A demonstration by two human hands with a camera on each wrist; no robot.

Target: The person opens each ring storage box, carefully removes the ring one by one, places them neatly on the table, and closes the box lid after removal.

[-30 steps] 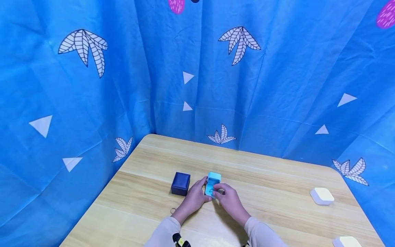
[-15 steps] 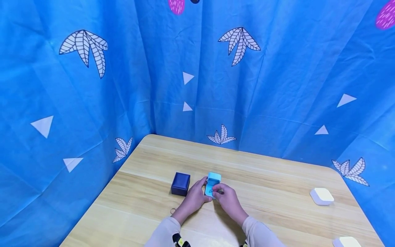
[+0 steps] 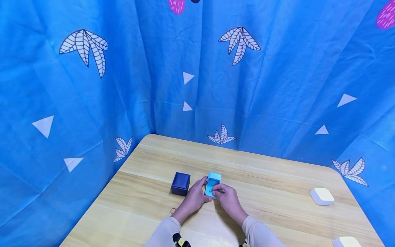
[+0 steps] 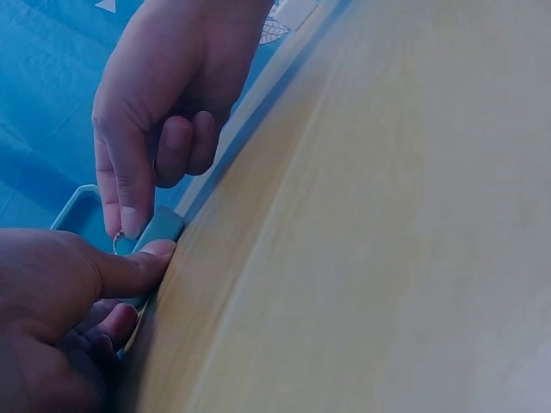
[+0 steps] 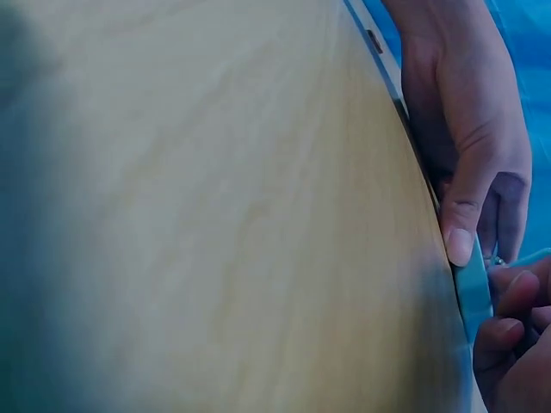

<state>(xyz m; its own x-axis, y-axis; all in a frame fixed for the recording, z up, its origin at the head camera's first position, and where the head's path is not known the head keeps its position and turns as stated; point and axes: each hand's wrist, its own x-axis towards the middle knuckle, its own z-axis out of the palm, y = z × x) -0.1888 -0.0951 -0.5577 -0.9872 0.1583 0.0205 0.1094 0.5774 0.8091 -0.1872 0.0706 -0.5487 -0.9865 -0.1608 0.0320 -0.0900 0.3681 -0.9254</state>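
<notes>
A small turquoise ring box [image 3: 214, 176] stands on the table with its lid raised. My left hand [image 3: 193, 199] grips it from the left, with the thumb along its near side. My right hand [image 3: 229, 200] is over the box's base, and its thumb and index finger pinch a thin ring [image 4: 117, 243] at the cushion. How deep the ring sits in the cushion cannot be told, since the fingertips cover part of it. Beside my left hand is a closed dark blue box [image 3: 180, 183]. A second ring [image 3: 172, 210] lies on the table by my left wrist.
Two white blocks with rounded corners are at the table's right side, one white block [image 3: 322, 196] farther back and another white block [image 3: 347, 242] at the frame's bottom edge. A blue patterned curtain [image 3: 172, 85] hangs behind the wooden table [image 3: 262, 175].
My right hand has shifted very slightly left and down over the turquoise box while pinching the ring. My left hand and the other objects stay where they were.
</notes>
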